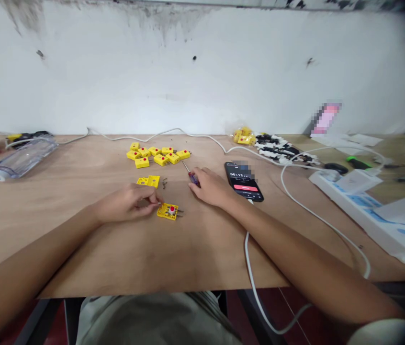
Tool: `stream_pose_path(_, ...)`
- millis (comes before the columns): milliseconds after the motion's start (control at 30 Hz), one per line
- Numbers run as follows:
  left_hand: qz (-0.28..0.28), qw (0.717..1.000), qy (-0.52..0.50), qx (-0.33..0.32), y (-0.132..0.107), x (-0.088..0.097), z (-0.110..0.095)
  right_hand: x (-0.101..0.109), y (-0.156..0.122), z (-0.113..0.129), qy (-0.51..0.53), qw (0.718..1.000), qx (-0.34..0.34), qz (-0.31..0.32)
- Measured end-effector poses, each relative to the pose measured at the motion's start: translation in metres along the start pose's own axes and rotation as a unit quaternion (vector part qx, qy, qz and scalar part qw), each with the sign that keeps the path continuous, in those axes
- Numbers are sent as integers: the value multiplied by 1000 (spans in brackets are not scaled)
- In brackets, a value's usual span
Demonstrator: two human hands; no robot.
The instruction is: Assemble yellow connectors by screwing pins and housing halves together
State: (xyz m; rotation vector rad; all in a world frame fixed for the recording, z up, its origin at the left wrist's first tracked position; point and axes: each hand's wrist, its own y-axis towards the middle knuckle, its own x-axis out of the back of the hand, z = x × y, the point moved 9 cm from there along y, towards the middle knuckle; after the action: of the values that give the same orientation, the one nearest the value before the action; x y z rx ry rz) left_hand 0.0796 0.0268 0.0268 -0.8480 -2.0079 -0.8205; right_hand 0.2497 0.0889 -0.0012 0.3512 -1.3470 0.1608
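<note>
My left hand (129,203) rests on the wooden tabletop (91,239), its thumb and fingers pinched at the left edge of a yellow connector (167,211) with a red dot and metal pins. Whether the pinch holds anything is hidden. My right hand (208,187) lies a little farther right, with a small screwdriver (192,177) under its fingertips, the thin shaft pointing up and left. Just above the left hand lies an opened yellow connector housing (148,181), with several tiny metal screws (164,183) beside it.
Several yellow connectors (155,155) sit in a cluster beyond my hands. A phone showing a timer (243,182) lies right of my right hand. White cables cross the table to a power strip (364,211). A plastic bottle (23,158) lies at the far left.
</note>
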Motion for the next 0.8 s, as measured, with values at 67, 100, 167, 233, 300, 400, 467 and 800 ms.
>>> stream_pose_path(67,-6,1000,-3,-1,0,1,1,0,0,-1,3,1000,-1,0)
stream_pose_path(100,-11,1000,-3,-5,0,2,1,0,0,-1,4,1000,-1,0)
stream_pose_path(167,-17,1000,-1,-15,0,3,1,0,1,-1,6,1000,-1,0)
stream_pose_path(233,-21,1000,-2,-20,0,4,2,0,1,-1,6,1000,0,0)
stream_pose_path(300,-21,1000,-7,-16,1,3,4,-1,1,-1,6,1000,1,1)
stream_pose_path(400,-8,999,-28,-29,2,-2,4,-1,1,-1,4,1000,2,-1)
stream_pose_path(467,-1,998,-49,-48,3,-6,2,-1,1,-1,3,1000,4,-4)
stream_pose_path(800,-24,995,-75,-59,5,-7,4,-2,2,-1,5,1000,8,-2)
